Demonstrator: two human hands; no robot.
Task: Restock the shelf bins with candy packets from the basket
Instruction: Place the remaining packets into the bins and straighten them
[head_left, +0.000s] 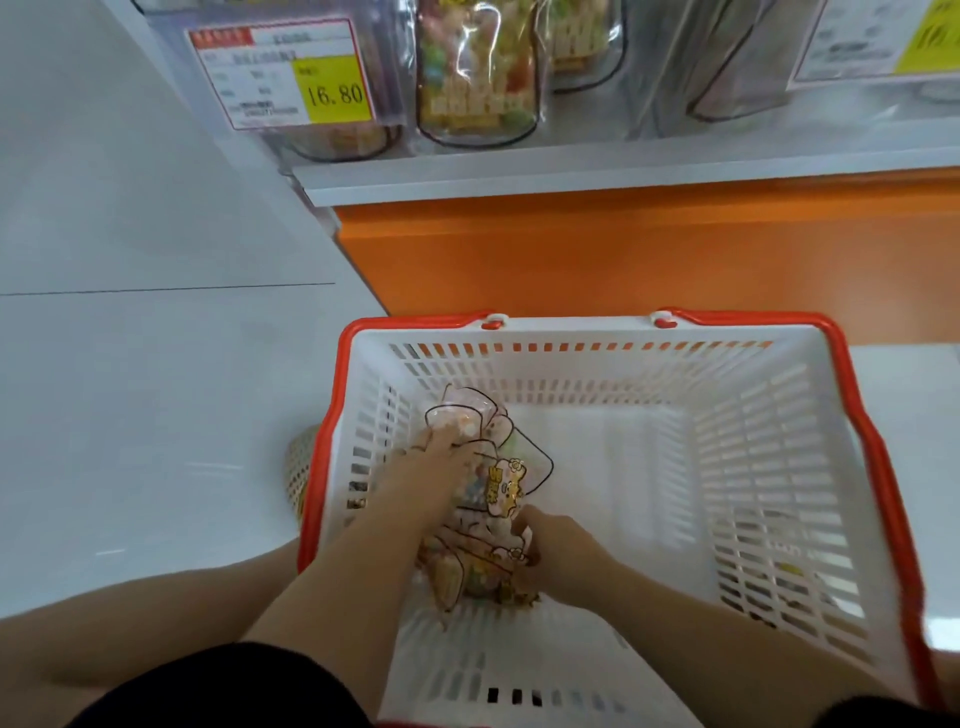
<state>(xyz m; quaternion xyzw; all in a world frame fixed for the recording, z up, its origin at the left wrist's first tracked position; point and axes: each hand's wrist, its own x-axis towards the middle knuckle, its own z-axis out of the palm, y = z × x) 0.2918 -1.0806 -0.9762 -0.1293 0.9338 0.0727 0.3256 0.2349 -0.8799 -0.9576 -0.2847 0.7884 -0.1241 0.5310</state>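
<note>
**Desk:** What have the hands got?

**Operator:** On my feed both are down inside the basket (571, 374), white slatted plastic with a red rim, standing on the pale floor (130, 389) in front of the shelf. The right hand (556, 551) has thumb and curled fingers clamped on the near end of the candy packets (501, 488). The left hand (431, 467) lies over the far side of that heap, with its fingertips (441, 441) pushed in among the clear plastic. I can't tell whether it has closed on anything.

**Desk:** Where are the packets exactly?

**Operator:** Bunched in the basket's left half, between the two hands. One more packet (475, 73) stands upright in the shelf bins (670, 67) above.

**Desk:** Any writing?

**Operator:** The price label (283, 73) on the left bin has a red header, and I read "16.80" on its yellow patch. The small print is too blurred for me. The packets are clear with a black outline, yellow lettering and small cartoon figures, but I can't make out a brand. A second label (883, 41) at top right also has a yellow patch, unreadable. Below the shelf edge (623, 176) runs an orange panel (623, 249).
</note>
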